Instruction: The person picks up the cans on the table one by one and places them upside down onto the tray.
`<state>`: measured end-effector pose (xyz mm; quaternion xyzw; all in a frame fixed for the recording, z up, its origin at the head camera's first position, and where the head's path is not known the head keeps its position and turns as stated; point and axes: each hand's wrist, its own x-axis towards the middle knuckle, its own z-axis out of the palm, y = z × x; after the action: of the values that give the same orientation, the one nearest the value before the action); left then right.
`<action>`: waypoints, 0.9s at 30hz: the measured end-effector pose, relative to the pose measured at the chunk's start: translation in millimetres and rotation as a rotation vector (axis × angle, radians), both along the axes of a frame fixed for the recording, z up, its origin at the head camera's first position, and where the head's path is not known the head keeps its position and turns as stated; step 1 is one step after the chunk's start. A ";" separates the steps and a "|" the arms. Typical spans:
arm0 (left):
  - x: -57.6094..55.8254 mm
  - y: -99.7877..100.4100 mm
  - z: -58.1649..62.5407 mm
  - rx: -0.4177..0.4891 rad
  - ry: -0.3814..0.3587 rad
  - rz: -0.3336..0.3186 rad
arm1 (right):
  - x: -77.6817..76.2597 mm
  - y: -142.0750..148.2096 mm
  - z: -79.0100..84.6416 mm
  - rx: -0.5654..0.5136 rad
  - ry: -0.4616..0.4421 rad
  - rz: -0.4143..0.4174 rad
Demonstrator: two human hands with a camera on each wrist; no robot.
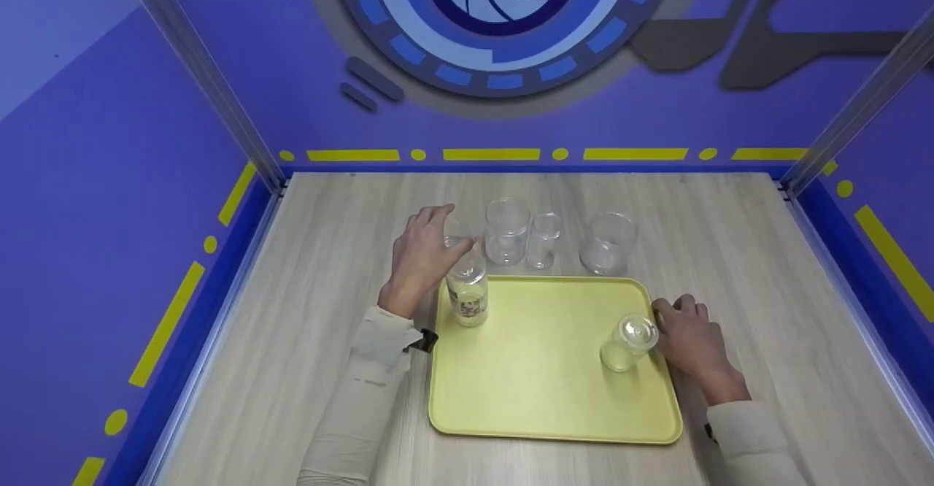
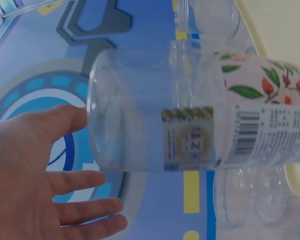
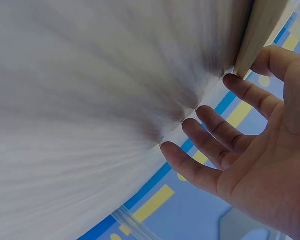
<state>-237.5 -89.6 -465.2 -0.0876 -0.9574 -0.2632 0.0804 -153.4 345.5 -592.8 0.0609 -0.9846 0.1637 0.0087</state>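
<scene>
One L grip [image 1: 422, 252], thumb & fingers spread, clasping nothing, is at the top of the labelled jar [image 1: 468, 295] – can't tell if touching. Jar stands just inside the L rim of the tray [image 1: 540, 376]. Behind, on the worktop [image 1: 292, 325]: tall glass [image 1: 506, 232], thin glass [image 1: 543, 240] beside it, wide glass [image 1: 608, 244] – off the tray, prob. for room. Cup [image 1: 627, 344] sits near the R rim. R grip [image 1: 689, 340]: fingers extended, tips at tray edge, prob. to steady it.
</scene>
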 end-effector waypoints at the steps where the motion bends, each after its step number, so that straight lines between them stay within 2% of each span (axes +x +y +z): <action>1: -2.4 -1.1 -0.7 -0.004 -0.002 0.006 | 0.0 -0.2 0.3 -0.001 0.002 0.000; 9: -17.4 -6.1 -6.6 -0.015 -0.031 0.019 | -0.7 -0.7 0.3 0.017 0.010 0.001; 27: -35.3 -6.6 -21.0 -0.023 -0.080 0.012 | 1.0 -0.1 -0.7 0.007 0.003 -0.005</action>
<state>-272.8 -96.3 -486.2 -0.0722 -0.9634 -0.2547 0.0427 -152.4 345.4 -593.5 0.0587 -0.9853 0.1602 0.0102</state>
